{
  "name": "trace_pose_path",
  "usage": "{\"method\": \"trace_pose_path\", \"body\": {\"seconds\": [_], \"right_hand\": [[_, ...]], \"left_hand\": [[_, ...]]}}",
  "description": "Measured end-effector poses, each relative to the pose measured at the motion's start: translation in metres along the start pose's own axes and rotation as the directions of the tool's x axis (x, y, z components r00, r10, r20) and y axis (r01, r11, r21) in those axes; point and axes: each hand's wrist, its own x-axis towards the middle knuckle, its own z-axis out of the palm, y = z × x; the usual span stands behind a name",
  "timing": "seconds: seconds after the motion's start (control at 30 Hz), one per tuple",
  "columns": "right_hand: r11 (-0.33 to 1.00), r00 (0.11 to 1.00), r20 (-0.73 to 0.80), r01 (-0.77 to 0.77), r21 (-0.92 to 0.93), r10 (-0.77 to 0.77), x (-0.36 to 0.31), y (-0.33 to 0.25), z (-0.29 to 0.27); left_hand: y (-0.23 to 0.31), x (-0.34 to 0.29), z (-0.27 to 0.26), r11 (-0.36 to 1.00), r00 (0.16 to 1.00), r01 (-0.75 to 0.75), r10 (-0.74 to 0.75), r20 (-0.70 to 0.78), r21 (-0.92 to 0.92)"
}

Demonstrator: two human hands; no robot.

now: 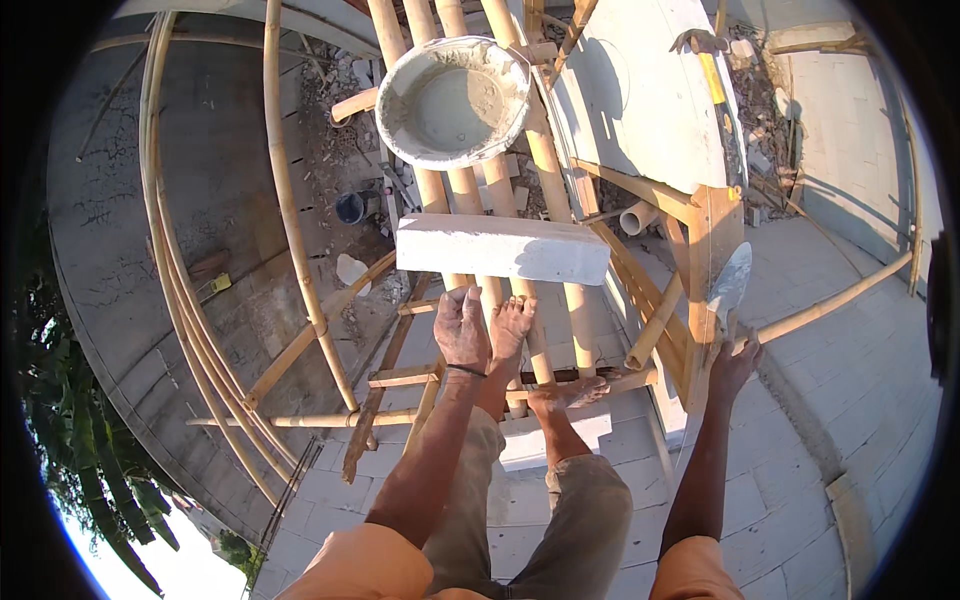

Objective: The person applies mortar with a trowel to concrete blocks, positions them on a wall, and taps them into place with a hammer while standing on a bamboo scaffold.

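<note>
Clasping trowel (731,280) in right grip (735,362), left grip (462,330) empty near edge of block (503,247), open gaps between poles (575,320)

Your single view looks from the left fisheye camera on your head, facing steeply down and slightly forward. Your orange cloth sleeves (365,565) sit nearest the lens; beyond your dusty bare feet (512,322), it takes in the long white rectangular block (490,248) near the middle, with straight edges bending toward the rim.

Grey trowel (731,279), white block (500,245) across poles (467,192)
</note>
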Motion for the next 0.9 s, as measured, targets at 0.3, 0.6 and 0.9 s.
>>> {"method": "trace_pose_path", "body": {"seconds": [0.3, 0.6, 0.9], "right_hand": [[0.99, 0.941, 0.305, 0.136, 0.046, -0.144, -0.021, 0.052, 0.036], [0.944, 0.983, 0.151, -0.148, 0.295, 0.107, -0.072, 0.064, -0.012], [0.507, 0.643, 0.306, -0.753, 0.419, 0.702, -0.232, 0.072, -0.081]], "left_hand": [[0.055, 0.218, 0.02, 0.514, 0.766, -0.484, 0.64, 0.059, 0.708], [0.148, 0.328, 0.162, -0.301, 0.268, -0.802, 0.592, 0.76, 0.517], [0.131, 0.412, 0.197, -0.519, 0.504, -0.795, -0.279, 0.818, 0.313]]}}
